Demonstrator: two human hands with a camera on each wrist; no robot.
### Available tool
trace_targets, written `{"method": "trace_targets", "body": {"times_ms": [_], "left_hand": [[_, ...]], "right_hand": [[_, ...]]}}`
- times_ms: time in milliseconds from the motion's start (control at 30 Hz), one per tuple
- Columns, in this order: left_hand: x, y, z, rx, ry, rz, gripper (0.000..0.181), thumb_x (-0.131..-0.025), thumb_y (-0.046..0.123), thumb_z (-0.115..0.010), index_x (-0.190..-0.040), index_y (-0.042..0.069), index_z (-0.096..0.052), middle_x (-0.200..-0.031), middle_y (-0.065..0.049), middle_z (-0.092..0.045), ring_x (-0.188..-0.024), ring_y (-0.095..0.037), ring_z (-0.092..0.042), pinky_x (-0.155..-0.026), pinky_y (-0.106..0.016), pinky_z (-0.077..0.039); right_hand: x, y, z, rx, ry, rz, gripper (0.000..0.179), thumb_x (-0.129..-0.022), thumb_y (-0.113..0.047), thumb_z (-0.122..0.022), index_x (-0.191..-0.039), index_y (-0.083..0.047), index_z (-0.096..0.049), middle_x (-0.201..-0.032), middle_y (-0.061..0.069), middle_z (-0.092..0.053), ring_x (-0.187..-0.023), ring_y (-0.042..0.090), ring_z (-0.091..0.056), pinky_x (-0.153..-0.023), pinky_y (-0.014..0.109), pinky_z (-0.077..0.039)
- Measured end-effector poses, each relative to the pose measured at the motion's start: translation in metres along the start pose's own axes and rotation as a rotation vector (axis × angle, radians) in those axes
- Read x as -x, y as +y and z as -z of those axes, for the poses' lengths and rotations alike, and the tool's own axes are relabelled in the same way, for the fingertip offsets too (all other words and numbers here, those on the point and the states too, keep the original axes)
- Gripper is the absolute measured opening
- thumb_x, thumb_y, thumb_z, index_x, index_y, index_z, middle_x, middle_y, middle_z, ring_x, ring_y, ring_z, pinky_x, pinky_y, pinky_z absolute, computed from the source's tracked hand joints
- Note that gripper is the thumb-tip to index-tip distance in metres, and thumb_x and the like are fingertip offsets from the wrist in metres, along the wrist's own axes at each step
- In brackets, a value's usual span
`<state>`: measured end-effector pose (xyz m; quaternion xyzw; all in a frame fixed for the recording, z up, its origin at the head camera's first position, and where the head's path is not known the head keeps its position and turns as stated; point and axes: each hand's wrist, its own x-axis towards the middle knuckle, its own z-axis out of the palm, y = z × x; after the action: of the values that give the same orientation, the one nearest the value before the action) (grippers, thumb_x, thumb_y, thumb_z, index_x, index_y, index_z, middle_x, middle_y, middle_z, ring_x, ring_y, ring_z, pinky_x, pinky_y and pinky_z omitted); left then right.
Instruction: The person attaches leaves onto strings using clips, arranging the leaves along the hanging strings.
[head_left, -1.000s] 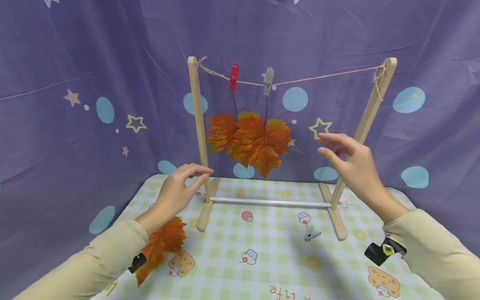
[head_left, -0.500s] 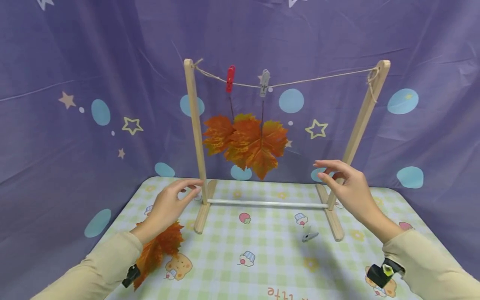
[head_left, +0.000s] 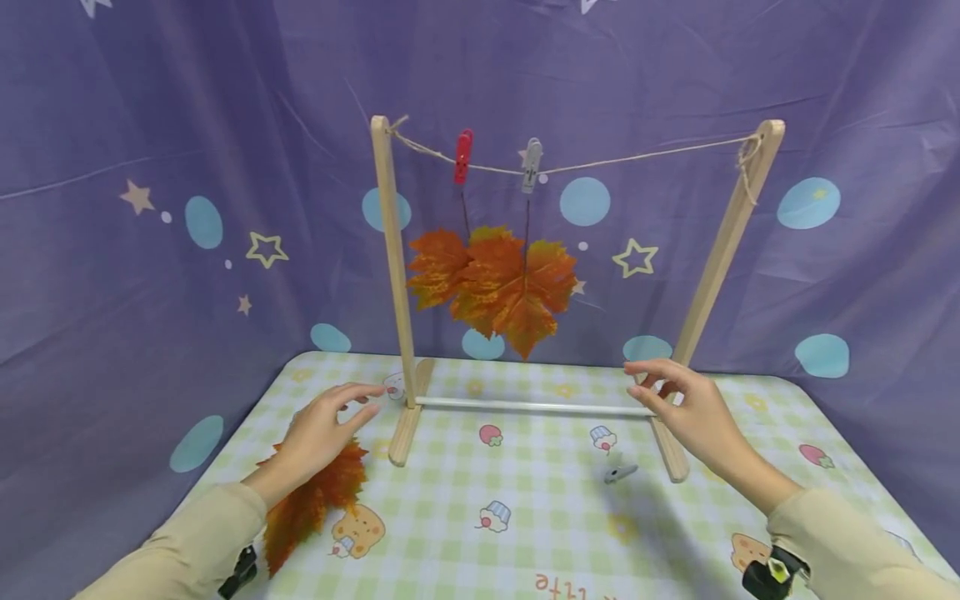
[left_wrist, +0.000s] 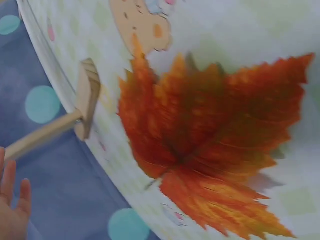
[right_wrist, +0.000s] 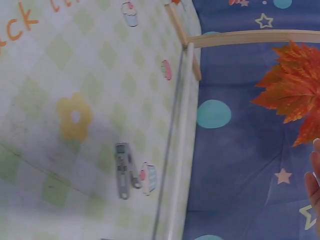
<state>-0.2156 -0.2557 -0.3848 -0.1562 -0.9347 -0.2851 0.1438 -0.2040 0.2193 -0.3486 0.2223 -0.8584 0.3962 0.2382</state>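
My left hand [head_left: 318,429] hovers over an orange artificial maple leaf [left_wrist: 215,135] on the table, its fingers loosely bent with nothing between them. My right hand [head_left: 686,408] hangs in the air near the right post, thumb and fingers apart and holding nothing. A grey clothespin [head_left: 621,474] lies on the cloth below and left of it; the right wrist view shows this clothespin [right_wrist: 125,170] too. On the string [head_left: 615,161], a red clothespin [head_left: 463,157] and a second grey clothespin [head_left: 532,165] hold hanging maple leaves [head_left: 525,292] by their stems.
The string runs between two wooden posts [head_left: 393,258] of a stand, joined low down by a white rod [head_left: 532,407]. A checked cloth [head_left: 555,517] covers the table. Behind the stand hangs a purple curtain [head_left: 187,333].
Both hands have come down, the right one from beside the hanging leaves to the level of the white rod. The left hand has also drawn left, over the leaf on the table.
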Motion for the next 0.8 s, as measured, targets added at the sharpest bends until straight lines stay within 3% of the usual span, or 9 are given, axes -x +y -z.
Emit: {"method": "trace_targets", "body": {"times_ms": [200, 367, 567, 800], "left_hand": [[0.001, -0.025, -0.001, -0.045, 0.013, 0.054, 0.033, -0.098, 0.031, -0.064, -0.128, 0.018, -0.067, -0.121, -0.007, -0.065, -0.104, -0.028, -0.060, -0.072, -0.043, -0.048], [-0.001, -0.044, 0.002, -0.050, 0.022, 0.108, 0.034, -0.100, 0.032, -0.062, -0.129, 0.015, -0.066, -0.124, -0.011, -0.063, -0.106, -0.031, -0.059, -0.075, -0.046, -0.048], [0.001, -0.060, 0.003, -0.036, 0.001, 0.180, 0.042, -0.101, 0.039, -0.058, -0.132, 0.011, -0.063, -0.127, -0.017, -0.061, -0.108, -0.035, -0.058, -0.082, -0.053, -0.047], [0.003, -0.076, -0.004, -0.057, -0.033, 0.204, 0.036, -0.099, 0.028, -0.062, -0.129, 0.007, -0.064, -0.126, -0.018, -0.061, -0.106, -0.036, -0.059, -0.081, -0.053, -0.048]], "right_hand": [[0.013, 0.014, -0.008, -0.007, -0.023, -0.054, 0.027, -0.090, -0.008, -0.073, -0.116, -0.012, -0.072, -0.102, -0.003, -0.070, -0.082, 0.006, -0.060, -0.070, 0.020, -0.049], [0.024, 0.022, -0.015, -0.038, -0.053, -0.095, 0.027, -0.088, -0.007, -0.075, -0.114, -0.010, -0.072, -0.096, -0.002, -0.070, -0.081, 0.008, -0.061, -0.070, 0.022, -0.050], [0.033, 0.034, -0.018, -0.069, -0.122, -0.164, 0.028, -0.089, -0.012, -0.075, -0.117, -0.010, -0.071, -0.104, 0.000, -0.071, -0.088, 0.006, -0.060, -0.075, 0.025, -0.051], [0.042, 0.050, -0.019, -0.143, -0.175, -0.205, 0.030, -0.089, -0.011, -0.075, -0.119, -0.007, -0.070, -0.110, 0.007, -0.070, -0.090, 0.008, -0.060, -0.075, 0.027, -0.052]]}}
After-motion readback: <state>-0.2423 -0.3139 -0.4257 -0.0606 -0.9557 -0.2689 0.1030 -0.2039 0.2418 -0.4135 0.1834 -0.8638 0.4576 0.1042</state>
